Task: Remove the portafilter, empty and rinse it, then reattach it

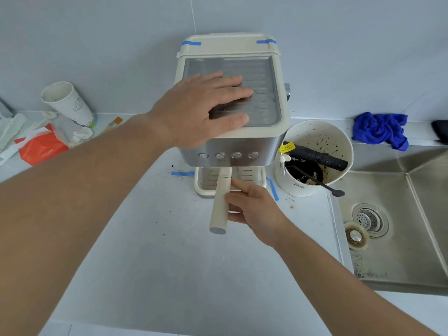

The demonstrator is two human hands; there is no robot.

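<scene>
A cream and steel espresso machine stands at the back of the counter. My left hand lies flat on its top, fingers spread. The portafilter's cream handle sticks out toward me from under the machine, above the drip tray. Its basket end is hidden under the machine front. My right hand touches the handle's right side, fingers curled against it and the index finger stretched along it.
A white knock bucket with dark grounds, a black bar and a spoon stands right of the machine. A steel sink with a strainer lies at right. A blue cloth, paper cup and orange tissue pack are on the counter.
</scene>
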